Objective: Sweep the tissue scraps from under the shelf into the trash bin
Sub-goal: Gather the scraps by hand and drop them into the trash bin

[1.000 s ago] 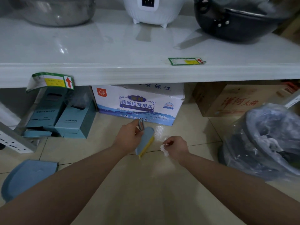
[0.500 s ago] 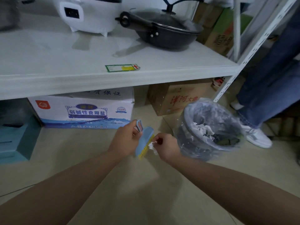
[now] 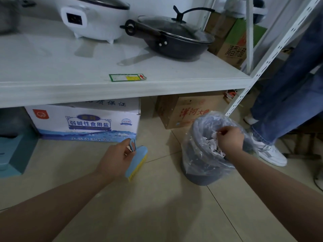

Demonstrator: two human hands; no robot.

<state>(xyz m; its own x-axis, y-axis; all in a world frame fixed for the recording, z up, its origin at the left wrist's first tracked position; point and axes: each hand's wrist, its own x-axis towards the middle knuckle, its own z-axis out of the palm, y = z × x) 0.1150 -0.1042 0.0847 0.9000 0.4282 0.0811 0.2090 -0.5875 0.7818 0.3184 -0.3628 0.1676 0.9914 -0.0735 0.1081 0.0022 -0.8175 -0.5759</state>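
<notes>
Hands, 2. Right hand (image 3: 229,139): fingertips pinching a white tissue scrap (image 3: 215,134), held directly over the open mouth of the trash bin (image 3: 201,169), which stands on the floor at right, beside the shelf (image 3: 122,89) post. Left hand (image 3: 116,159): curled round a blue brush (image 3: 138,160), long axis near-to-far, well left of the bin. Judgement: the scrap needs only a straight drop; the right hand is the nearer.

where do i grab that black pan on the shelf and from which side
Take the pan by its long dark handle, coming from the front left. The handle juts out toward the rice cooker, clear of the body, and the lid sits on top, so lifting it level seems safest.
</notes>
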